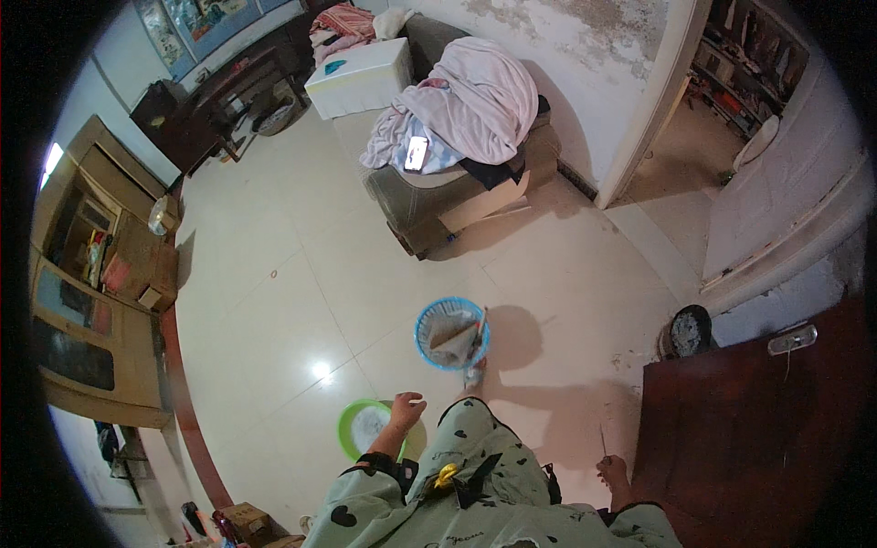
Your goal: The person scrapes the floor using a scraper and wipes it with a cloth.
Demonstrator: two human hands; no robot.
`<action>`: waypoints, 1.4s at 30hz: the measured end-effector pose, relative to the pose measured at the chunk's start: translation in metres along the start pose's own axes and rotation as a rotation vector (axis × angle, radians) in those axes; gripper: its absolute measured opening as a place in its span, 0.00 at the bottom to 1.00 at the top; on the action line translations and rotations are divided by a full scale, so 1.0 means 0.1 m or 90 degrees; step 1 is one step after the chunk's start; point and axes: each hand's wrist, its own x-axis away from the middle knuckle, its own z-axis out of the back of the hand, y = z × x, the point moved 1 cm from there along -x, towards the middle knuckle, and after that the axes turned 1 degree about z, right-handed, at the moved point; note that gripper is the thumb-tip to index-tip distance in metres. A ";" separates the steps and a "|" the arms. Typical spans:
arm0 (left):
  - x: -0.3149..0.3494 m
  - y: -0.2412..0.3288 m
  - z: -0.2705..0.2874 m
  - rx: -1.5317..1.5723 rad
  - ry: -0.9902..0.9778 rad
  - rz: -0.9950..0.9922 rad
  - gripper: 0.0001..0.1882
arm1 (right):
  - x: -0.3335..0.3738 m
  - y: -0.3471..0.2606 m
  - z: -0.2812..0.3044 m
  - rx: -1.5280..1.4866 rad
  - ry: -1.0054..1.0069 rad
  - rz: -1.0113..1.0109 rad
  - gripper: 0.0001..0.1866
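My left hand [407,409] hangs above the right rim of a green basin [343,431] on the floor. Its fingers are loosely bent and apart, with nothing visible in them. Inside the basin lies something whitish, perhaps suds or water. Low on the right, my right hand [614,471] is closed on a thin, dark stick-like thing [603,440] that points upward; its exact kind is too small to make out. Ahead of my foot stands a blue-rimmed basket [420,340] with a pale liner, holding a brownish flat piece and other items.
A sofa [402,205] bears a pale blanket [475,100] and a lit phone [416,154]. Beside it is a white box [361,82]. At right are an open doorway, a dark bucket [687,331] and a dark red door [740,420]. Wooden cabinets [128,365] line the left.
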 end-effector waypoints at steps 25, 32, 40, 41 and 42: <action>-2.58 1.72 -0.14 -0.022 0.052 0.139 0.15 | -2.92 -3.78 0.27 0.252 -0.084 0.138 0.17; -2.85 1.95 -0.33 0.046 0.114 0.195 0.14 | -3.66 -4.51 0.64 0.371 -0.114 0.077 0.16; -2.56 2.29 -1.03 0.297 0.245 0.347 0.14 | -4.59 -5.56 1.30 0.547 -0.146 0.169 0.21; -2.65 2.46 -1.19 0.329 0.226 0.351 0.14 | -4.82 -5.53 1.46 0.581 -0.083 0.238 0.20; -2.75 2.59 -1.32 0.323 0.203 0.342 0.14 | -5.09 -5.55 1.61 0.620 -0.025 0.313 0.19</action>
